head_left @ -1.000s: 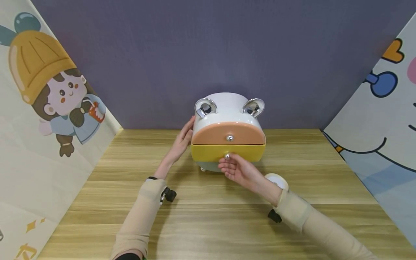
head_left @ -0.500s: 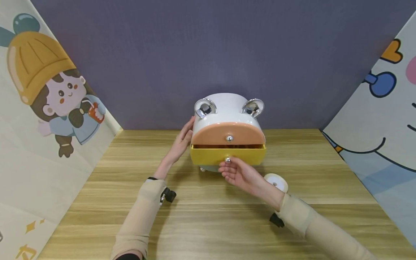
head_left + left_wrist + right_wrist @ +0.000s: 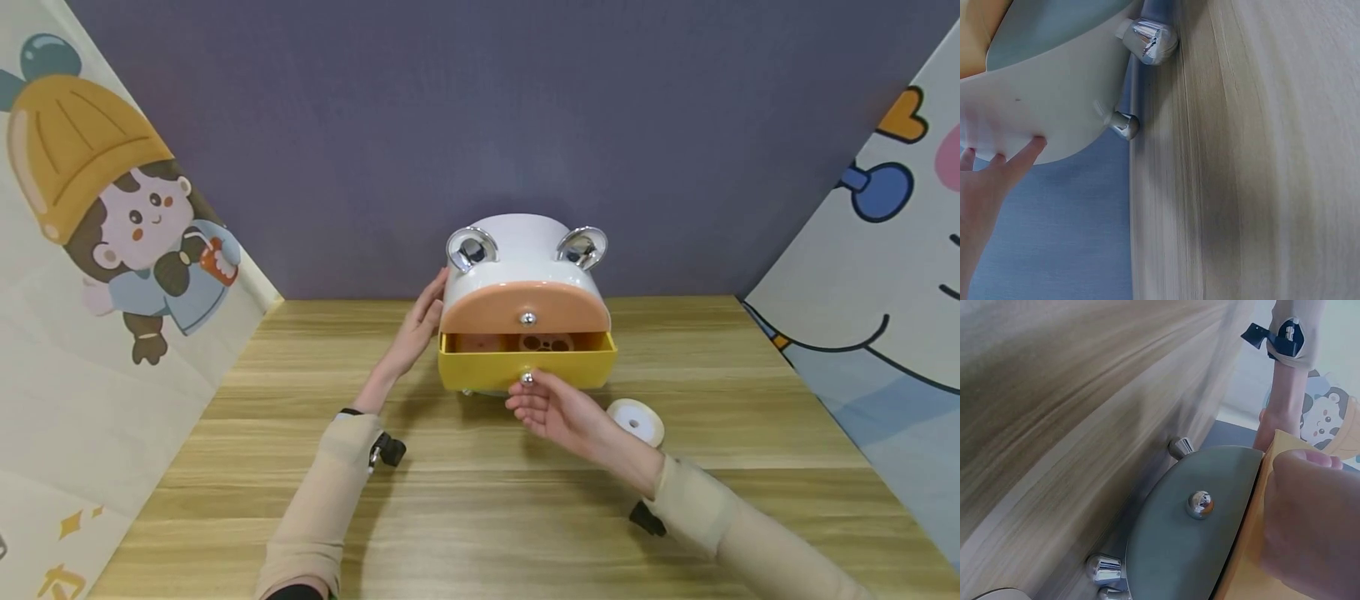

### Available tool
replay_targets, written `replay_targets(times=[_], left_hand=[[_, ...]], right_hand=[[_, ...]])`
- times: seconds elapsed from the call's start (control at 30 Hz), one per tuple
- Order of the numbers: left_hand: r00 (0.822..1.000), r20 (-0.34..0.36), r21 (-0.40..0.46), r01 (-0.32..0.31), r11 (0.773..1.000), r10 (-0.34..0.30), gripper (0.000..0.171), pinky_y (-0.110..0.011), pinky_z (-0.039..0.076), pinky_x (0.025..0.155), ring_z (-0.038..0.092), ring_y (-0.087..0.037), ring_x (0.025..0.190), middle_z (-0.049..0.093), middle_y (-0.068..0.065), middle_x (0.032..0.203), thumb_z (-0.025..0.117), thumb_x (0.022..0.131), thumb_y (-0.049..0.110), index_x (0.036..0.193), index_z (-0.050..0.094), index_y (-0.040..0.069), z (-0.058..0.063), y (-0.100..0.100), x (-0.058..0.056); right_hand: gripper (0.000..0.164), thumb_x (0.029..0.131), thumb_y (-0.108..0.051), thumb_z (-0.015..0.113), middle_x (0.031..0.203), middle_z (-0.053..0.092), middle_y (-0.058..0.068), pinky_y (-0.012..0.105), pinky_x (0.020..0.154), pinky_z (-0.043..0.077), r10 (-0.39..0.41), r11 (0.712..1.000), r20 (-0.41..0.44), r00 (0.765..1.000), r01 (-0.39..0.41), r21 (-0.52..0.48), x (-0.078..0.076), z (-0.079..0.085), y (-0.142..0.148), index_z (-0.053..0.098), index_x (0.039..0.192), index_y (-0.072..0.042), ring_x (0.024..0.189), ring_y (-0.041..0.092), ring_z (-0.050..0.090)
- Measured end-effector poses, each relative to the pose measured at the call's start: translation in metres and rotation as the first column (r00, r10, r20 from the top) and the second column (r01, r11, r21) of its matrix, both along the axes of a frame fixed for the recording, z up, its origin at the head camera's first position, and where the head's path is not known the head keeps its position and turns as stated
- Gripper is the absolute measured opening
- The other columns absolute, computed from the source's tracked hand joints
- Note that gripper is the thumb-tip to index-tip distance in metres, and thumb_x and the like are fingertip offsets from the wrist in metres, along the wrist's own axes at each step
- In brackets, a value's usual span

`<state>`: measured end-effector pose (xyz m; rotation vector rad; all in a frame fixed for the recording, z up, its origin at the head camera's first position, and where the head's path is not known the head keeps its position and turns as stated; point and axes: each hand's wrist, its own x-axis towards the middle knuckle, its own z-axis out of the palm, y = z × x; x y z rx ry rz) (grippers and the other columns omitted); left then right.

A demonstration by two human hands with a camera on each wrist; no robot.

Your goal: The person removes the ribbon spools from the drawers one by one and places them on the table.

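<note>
A rounded white mini drawer cabinet (image 3: 521,242) with silver ear-like parts stands on the table against the dark wall. Its yellow middle drawer (image 3: 480,372) is pulled partway out. My right hand (image 3: 558,412) pinches the drawer's silver knob (image 3: 527,378) between thumb and finger. My left hand (image 3: 414,337) rests its fingertips on the cabinet's left side, as the left wrist view also shows. Inside the drawer, partly hidden, are a white item with dark markings (image 3: 546,342) and a pinkish item (image 3: 478,342). The orange top drawer (image 3: 483,312) and the grey-green bottom drawer (image 3: 1179,544) are closed.
A cream-coloured roll or ring-shaped thing (image 3: 636,421) lies on the wooden table (image 3: 465,517), close to my right wrist. The dark wall (image 3: 360,150) rises directly behind the cabinet. Panels with cartoon prints flank the table on both sides.
The yellow drawer has come out toward me, with my right hand moving along on its knob. Its contents have come into sight. My left hand has stayed on the cabinet's side.
</note>
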<state>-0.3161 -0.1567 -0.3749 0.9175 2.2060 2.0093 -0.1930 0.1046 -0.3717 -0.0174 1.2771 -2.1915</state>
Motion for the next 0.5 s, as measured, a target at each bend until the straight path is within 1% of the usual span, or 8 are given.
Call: replay_targets(times=[0.13,0.33,0.4,0.5], left_hand=[[1.0,0.001,0.005,0.003,1.0,-0.003,0.052,-0.059,0.039,0.113,0.021,-0.032,0.154,0.009,-0.003,0.169,0.03,0.109,0.021,0.16,0.02,0.014,0.0,0.0,0.0],[1.0,0.001,0.008,-0.002,1.0,0.002,0.051,-0.059,0.039,0.113,0.021,-0.033,0.153,0.008,-0.005,0.169,0.029,0.109,0.015,0.159,0.02,0.013,0.0,0.001,0.0],[1.0,-0.005,0.004,-0.006,1.0,0.006,0.051,-0.06,0.039,0.112,0.02,-0.033,0.153,0.007,-0.006,0.169,0.03,0.109,0.017,0.159,0.019,0.011,0.0,0.001,0.001],[1.0,-0.007,0.003,-0.015,1.0,0.015,0.051,-0.061,0.039,0.112,0.02,-0.032,0.154,0.008,-0.003,0.169,0.029,0.11,0.017,0.159,0.02,0.014,-0.007,0.001,-0.006]], right_hand=[[0.038,0.109,-0.031,0.034,0.092,0.073,0.0,0.018,0.079,0.055,0.008,1.0,0.0,1.0,-0.008,-0.01,0.005,-0.001,0.001,0.064,0.1,-0.009,0.086,0.009,0.067],[0.038,0.109,-0.03,0.035,0.093,0.073,0.0,0.019,0.081,0.055,0.033,0.999,-0.004,0.999,-0.033,-0.026,0.013,-0.002,0.002,0.064,0.1,-0.009,0.087,0.009,0.067],[0.038,0.11,-0.03,0.034,0.093,0.072,0.0,0.019,0.081,0.055,0.042,0.999,-0.006,0.999,-0.042,-0.025,0.016,-0.002,0.002,0.064,0.101,-0.009,0.087,0.009,0.067],[0.038,0.11,-0.031,0.034,0.094,0.072,-0.001,0.019,0.081,0.056,0.051,0.998,-0.009,0.999,-0.051,-0.021,0.021,-0.002,0.003,0.064,0.101,-0.01,0.088,0.009,0.067]])
